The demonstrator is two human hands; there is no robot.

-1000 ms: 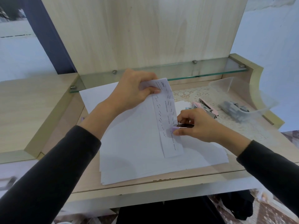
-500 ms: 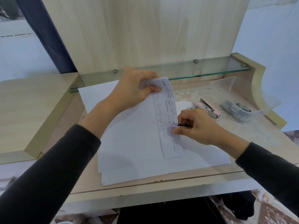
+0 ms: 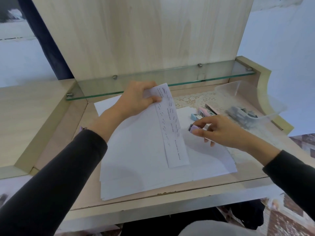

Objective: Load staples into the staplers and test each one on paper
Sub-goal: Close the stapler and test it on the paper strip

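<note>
On the pale wooden desk point(image 3: 56, 137), above a stack of white sheets point(image 3: 136, 160), the left hand point(image 3: 141, 97) is pinching the top of a narrow folded white paper strip point(image 3: 172, 133) dotted with staples. Just right of it, the right hand point(image 3: 219, 132) is holding a small lilac stapler point(image 3: 194, 129) in lightly curled fingers, clear of the strip. A pink stapler point(image 3: 210, 109) and a pale blue stapler point(image 3: 194, 116) are lying behind.

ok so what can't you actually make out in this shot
Head view only.
1. Small lilac stapler: mostly under the fingers of the right hand; loaded or not, cannot tell.
2. Grey items in the clear plastic tub: blurred; staples or staplers, unclear.
3. Print on the long white paper strip: too small to read; its top end is hidden in the left hand.
</note>
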